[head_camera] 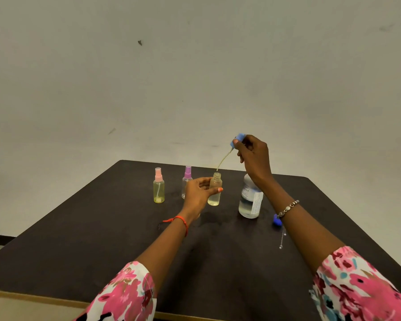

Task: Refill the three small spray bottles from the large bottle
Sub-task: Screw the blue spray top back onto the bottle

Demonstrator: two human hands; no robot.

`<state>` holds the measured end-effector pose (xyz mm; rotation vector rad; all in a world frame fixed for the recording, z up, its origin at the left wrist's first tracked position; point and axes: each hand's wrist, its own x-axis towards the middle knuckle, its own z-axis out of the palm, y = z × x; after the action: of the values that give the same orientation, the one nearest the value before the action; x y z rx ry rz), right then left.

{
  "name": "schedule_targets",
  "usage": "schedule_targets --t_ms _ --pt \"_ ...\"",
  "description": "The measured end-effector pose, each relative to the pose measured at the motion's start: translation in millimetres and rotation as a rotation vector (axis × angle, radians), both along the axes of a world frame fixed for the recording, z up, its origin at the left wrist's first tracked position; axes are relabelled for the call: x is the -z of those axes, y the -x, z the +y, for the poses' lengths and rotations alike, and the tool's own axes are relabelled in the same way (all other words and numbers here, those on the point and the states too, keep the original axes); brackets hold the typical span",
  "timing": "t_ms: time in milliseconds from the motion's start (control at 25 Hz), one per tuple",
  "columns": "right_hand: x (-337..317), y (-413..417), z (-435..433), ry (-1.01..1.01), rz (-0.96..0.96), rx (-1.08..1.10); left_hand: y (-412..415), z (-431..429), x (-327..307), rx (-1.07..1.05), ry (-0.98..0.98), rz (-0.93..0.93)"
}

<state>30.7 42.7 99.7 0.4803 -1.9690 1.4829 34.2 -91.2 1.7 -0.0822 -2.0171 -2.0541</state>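
Dark table [102, 239]: left fingers [214, 191] wrap an uncapped clear small bottle [214, 200], right fingers [237, 143] pinch a blue spray cap [240, 136]; the large clear bottle [248, 206] has an illegible label.

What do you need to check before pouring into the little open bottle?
1. Small open bottle upright on the table: ok.
2. Left hand holds it: ok.
3. Tube out of the neck: ok, its tip looks just above.
4. Right hand free for the large bottle: not ok, it pinches the blue spray top.
5. Large bottle uncapped: cannot tell, the wrist hides its top.
6. Pink-topped bottle out of the way: ok.
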Motion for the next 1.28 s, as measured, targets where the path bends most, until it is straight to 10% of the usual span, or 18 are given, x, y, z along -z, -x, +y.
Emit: schedule_targets --t_ms 640,1280 --pt "18 -7 4 -0.436 -0.096 -0.040 -12 8 -13 0.083 -0.065 0.054" --pt "22 -1 10 -0.391 -0.248 -0.050 -9 12 -7 0.072 -0.036 0.038"
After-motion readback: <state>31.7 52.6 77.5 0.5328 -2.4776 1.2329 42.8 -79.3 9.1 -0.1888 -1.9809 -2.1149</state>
